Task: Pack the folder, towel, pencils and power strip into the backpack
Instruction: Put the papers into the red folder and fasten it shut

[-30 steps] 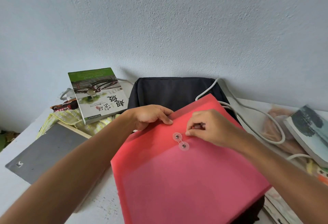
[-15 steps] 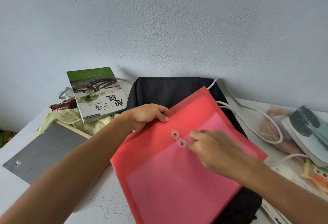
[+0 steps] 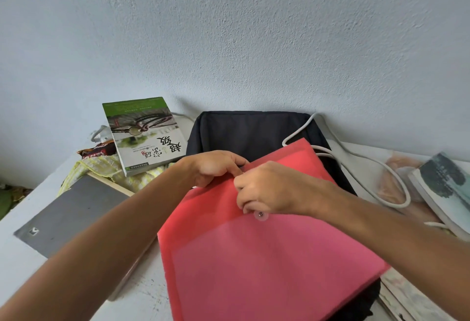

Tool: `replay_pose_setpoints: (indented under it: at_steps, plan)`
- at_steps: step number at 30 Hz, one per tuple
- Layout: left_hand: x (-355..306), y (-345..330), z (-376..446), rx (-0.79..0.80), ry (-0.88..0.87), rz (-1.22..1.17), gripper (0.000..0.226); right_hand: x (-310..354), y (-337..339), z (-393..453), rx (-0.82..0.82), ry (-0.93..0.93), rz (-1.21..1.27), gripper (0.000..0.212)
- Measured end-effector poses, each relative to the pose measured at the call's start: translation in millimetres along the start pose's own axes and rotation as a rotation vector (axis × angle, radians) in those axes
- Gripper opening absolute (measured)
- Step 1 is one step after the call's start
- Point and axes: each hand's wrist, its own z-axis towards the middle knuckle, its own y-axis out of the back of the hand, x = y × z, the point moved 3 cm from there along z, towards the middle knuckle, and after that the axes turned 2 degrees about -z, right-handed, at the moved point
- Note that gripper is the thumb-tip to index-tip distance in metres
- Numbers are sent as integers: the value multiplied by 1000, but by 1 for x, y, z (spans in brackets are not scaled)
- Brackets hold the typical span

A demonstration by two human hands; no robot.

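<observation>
From the head camera I see both hands low in the middle, on the flat red see-through plastic folder; the folder lies on top of the black cloth backpack, which sits flat just past my hands, against the pale blue wall.

My left hand has its fingers curled and pinches the far edge of the folder's flap; my right hand sits right next to it, touching it, fingers bent down on the flap just above the little round clear button; I cannot tell if it pinches a string or just presses there.

The folder's long side runs from near my body up and away toward the backpack, tilted a bit to the right; its far corner pokes out past my right hand. I think the flap is being shut, so the folder is not yet inside the bag. The bag's mouth I cannot see. Both hands are on the folder; the left one is nearer the bag's top.

To the left of my left hand is a green and white paperback book on a yellow checked cloth towel; nearer is a flat grey board. To the right of my right hand a white cord loops.
</observation>
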Motion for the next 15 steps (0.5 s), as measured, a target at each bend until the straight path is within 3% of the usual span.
replay_pose_setpoints:
  at_steps: [6, 15]
  plan:
    - [0, -6, -2, 67, 4, -2, 52, -9, 3, 15, 43, -84, 170, 10]
    - [2, -8, -3, 53, -22, -31, 35, -24, -6, 14, -25, -322, 452, 8]
